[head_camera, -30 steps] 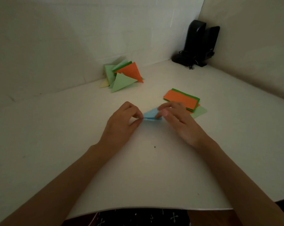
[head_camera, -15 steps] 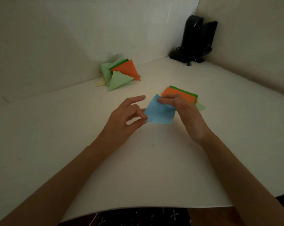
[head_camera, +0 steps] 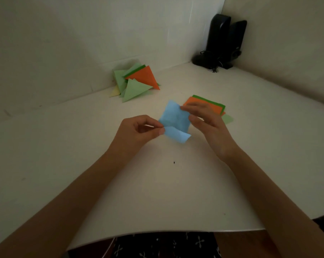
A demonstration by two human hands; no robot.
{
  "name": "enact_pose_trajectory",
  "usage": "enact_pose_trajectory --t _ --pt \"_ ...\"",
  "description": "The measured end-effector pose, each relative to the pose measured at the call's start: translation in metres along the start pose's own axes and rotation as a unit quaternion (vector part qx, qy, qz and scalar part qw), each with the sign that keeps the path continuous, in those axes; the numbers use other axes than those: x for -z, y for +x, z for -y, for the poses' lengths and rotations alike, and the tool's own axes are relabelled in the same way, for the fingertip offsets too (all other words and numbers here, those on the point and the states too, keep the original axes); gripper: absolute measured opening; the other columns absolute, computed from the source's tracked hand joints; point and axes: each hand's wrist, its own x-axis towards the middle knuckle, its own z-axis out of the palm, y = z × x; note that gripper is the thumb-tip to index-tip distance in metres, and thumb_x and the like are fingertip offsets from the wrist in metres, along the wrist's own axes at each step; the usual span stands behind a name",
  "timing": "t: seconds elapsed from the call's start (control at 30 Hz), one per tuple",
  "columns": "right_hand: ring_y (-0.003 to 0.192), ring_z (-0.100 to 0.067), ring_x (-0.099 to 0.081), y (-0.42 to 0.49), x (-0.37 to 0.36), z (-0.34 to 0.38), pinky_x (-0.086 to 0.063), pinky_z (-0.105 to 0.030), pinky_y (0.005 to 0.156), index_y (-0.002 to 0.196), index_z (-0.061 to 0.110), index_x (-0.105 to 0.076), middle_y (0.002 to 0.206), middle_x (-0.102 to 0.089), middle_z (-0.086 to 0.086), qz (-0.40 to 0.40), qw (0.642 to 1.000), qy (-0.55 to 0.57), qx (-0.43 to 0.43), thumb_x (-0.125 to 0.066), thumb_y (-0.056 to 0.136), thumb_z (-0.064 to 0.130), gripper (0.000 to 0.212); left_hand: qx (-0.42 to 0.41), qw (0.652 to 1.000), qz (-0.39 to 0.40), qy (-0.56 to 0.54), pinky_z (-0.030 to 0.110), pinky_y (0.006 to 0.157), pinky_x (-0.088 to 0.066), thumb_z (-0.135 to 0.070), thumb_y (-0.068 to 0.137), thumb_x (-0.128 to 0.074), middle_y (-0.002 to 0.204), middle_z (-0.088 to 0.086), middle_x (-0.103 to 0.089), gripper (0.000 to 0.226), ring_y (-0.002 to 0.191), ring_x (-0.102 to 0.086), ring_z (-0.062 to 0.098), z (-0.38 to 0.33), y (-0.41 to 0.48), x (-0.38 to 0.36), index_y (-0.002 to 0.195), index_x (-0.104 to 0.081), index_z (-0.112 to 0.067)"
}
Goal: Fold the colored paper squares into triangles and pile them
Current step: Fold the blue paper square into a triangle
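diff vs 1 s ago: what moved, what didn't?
The blue paper, an edge-on sliver a second ago, now shows its full face, tilted up toward the camera, its lower part bent. The left hand and right hand kept pinching opposite sides throughout. The triangle pile and square stack stayed put.

White table (head_camera: 157, 192), set into a corner formed by a pale rear wall (head_camera: 73, 43) and a pale side wall (head_camera: 291, 45). Two black speakers (head_camera: 218, 38) are placed upright, side by side, in the far corner; a tangle of dark cable (head_camera: 215, 67) lies at their bases. A small dark speck (head_camera: 174, 162) is seen mid-table. Dark patterned fabric (head_camera: 166, 244) is visible below the near edge.
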Motion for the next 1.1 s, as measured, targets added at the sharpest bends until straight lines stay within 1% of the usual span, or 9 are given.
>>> enact_pose_trajectory --t 0.1,0.23,0.33,0.47,0.57,0.73,0.83,0.93,1.1 --pt "0.109 -0.018 -0.059 0.003 0.001 0.000 -0.047 -0.026 0.089 0.125 0.021 -0.054 0.130 -0.053 -0.009 -0.040 0.990 0.122 -0.061 -0.055 0.081 0.015 0.044 0.003 0.997 -0.067 -0.045 0.019 0.070 -0.052 0.003 0.076 -0.070 0.069 -0.009 -0.068 0.016 0.066 -0.066 0.008 -0.004 0.002 0.003 0.078 -0.063 -0.012" --pt "0.085 -0.024 -0.066 0.000 -0.006 0.008 -0.054 -0.027 0.070 0.129 0.010 -0.046 0.114 -0.062 -0.015 0.032 0.941 0.299 -0.158 -0.065 0.075 0.010 0.057 0.038 0.985 -0.111 -0.128 0.023 0.070 -0.056 0.003 0.079 -0.067 0.071 -0.002 -0.063 0.025 0.065 -0.067 0.011 -0.006 0.002 -0.001 0.090 -0.053 -0.015" --pt "0.074 -0.017 -0.067 -0.004 -0.017 0.015 -0.053 -0.023 0.063 0.113 0.011 -0.057 0.093 -0.069 -0.010 0.084 0.950 0.248 -0.170 -0.069 0.075 0.018 0.040 0.053 0.984 -0.094 -0.139 0.021 0.069 -0.054 0.002 0.080 -0.066 0.069 -0.005 -0.064 0.025 0.067 -0.067 0.011 -0.005 0.001 -0.005 0.096 -0.056 -0.015" --pt "0.057 -0.012 -0.060 -0.004 -0.023 0.013 -0.048 -0.020 0.053 0.092 0.007 -0.064 0.069 -0.067 -0.004 0.038 0.969 0.187 -0.155 -0.065 0.082 0.008 0.010 0.058 0.994 -0.046 -0.082 0.018 0.064 -0.053 -0.001 0.084 -0.064 0.082 0.002 -0.067 0.010 0.069 -0.068 0.009 -0.006 -0.003 -0.014 0.090 -0.062 -0.008" --pt "0.053 -0.012 -0.057 -0.005 -0.022 0.014 -0.047 -0.020 0.051 0.086 0.006 -0.065 0.062 -0.065 -0.003 0.040 0.976 0.159 -0.145 -0.064 0.084 0.003 0.003 0.079 0.994 -0.015 -0.069 0.017 0.058 -0.052 -0.007 0.085 -0.064 0.074 -0.004 -0.071 0.005 0.066 -0.069 0.009 -0.006 -0.004 -0.016 0.089 -0.063 -0.009" --pt "0.054 -0.012 -0.060 -0.005 -0.022 0.015 -0.049 -0.020 0.053 0.091 0.004 -0.064 0.065 -0.066 -0.006 0.041 0.977 0.142 -0.157 -0.061 0.086 0.001 0.007 0.098 0.993 -0.006 -0.058 0.016 0.056 -0.051 -0.007 0.086 -0.063 0.069 -0.005 -0.072 0.006 0.065 -0.069 0.009 -0.004 -0.003 -0.013 0.092 -0.064 -0.009" --pt "0.066 -0.018 -0.065 -0.003 -0.013 0.015 -0.053 -0.025 0.061 0.109 0.014 -0.055 0.081 -0.065 -0.012 -0.001 0.978 0.169 -0.125 -0.047 0.087 -0.012 0.035 0.136 0.983 -0.025 -0.119 0.016 0.055 -0.050 -0.008 0.089 -0.059 0.067 0.001 -0.071 0.005 0.061 -0.067 0.008 -0.003 0.001 -0.008 0.092 -0.063 -0.007" --pt "0.084 -0.018 -0.065 -0.004 -0.006 0.014 -0.053 -0.031 0.071 0.114 0.026 -0.051 0.107 -0.060 -0.004 0.057 0.986 0.133 -0.078 -0.041 0.080 -0.023 0.060 0.155 0.976 -0.020 -0.152 0.016 0.053 -0.049 -0.008 0.091 -0.055 0.064 0.002 -0.070 0.008 0.056 -0.064 0.007 -0.004 0.003 -0.003 0.093 -0.063 -0.008" --pt "0.082 0.002 -0.059 -0.005 -0.016 0.013 -0.048 -0.020 0.073 0.088 0.020 -0.065 0.100 -0.058 0.004 0.058 0.994 0.072 -0.052 -0.065 0.081 0.000 0.021 0.161 0.979 0.049 -0.116 0.015 0.047 -0.044 -0.006 0.093 -0.051 0.059 0.001 -0.066 0.013 0.047 -0.057 0.007 -0.008 0.002 -0.002 0.090 -0.063 -0.009"
